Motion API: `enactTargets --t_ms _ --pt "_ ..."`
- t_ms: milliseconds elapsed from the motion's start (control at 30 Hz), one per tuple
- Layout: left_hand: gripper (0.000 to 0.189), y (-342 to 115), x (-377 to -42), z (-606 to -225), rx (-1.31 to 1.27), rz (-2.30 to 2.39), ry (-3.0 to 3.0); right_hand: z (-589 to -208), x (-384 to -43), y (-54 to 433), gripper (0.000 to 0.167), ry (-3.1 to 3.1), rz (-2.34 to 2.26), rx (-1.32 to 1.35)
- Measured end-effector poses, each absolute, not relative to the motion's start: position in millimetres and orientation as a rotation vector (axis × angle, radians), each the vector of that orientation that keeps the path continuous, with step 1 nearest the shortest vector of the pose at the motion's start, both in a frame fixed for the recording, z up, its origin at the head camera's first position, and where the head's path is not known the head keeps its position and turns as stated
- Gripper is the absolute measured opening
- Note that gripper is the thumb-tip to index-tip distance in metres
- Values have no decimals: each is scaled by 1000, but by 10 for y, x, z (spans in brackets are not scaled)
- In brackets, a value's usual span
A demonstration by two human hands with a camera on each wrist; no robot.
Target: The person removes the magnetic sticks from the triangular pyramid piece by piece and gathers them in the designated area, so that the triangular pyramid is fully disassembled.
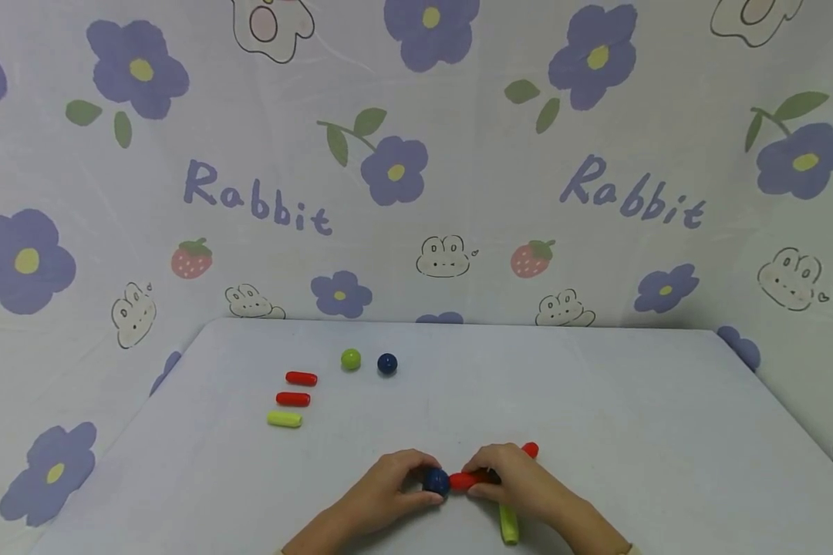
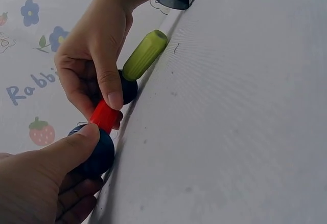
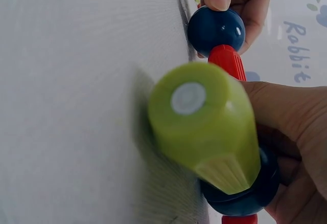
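Observation:
My left hand [image 1: 382,497] pinches a dark blue ball [image 1: 436,482] between thumb and fingers. A red rod [image 1: 461,481] meets that ball's right side, and my right hand [image 1: 527,486] holds this rod. In the right wrist view a second dark blue ball [image 3: 265,183] sits by the right palm, partly hidden. From this ball a yellow-green rod [image 3: 204,116] sticks out, showing a pale round disc at its end. Another red rod [image 1: 531,449] pokes out beyond the right hand, its other end covered by the fingers.
Farther back on the white table [image 1: 632,416] lie a green ball [image 1: 350,359] and a dark blue ball [image 1: 387,364]. To their left are two red rods [image 1: 293,399] and a yellow-green rod [image 1: 284,419]. A flower-patterned cloth [image 1: 486,154] hangs behind the table.

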State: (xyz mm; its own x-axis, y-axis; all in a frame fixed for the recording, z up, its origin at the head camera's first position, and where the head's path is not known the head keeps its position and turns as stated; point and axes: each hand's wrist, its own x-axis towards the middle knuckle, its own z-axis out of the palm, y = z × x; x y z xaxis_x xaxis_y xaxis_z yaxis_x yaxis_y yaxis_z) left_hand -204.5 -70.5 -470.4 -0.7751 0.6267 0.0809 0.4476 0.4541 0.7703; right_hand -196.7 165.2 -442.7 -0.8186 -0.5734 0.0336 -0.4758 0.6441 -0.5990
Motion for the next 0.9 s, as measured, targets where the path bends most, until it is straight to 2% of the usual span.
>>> enactTargets --t_ms 133,333,667,900 --pt "37 -727 -2072 -4690 889 1211 2471 -4418 -1969 1667 18 2708 -892 -849" --pt "35 -858 -2160 -4726 691 1295 2478 -4400 -1971 1762 17 2834 -801 -759" --pt "44 -835 -2177 -4762 714 1377 2589 -4401 -1979 1817 18 2853 -808 -746" --pt "35 -793 -2230 -4808 593 1404 2674 -4401 -1976 1807 18 2835 -825 -734"
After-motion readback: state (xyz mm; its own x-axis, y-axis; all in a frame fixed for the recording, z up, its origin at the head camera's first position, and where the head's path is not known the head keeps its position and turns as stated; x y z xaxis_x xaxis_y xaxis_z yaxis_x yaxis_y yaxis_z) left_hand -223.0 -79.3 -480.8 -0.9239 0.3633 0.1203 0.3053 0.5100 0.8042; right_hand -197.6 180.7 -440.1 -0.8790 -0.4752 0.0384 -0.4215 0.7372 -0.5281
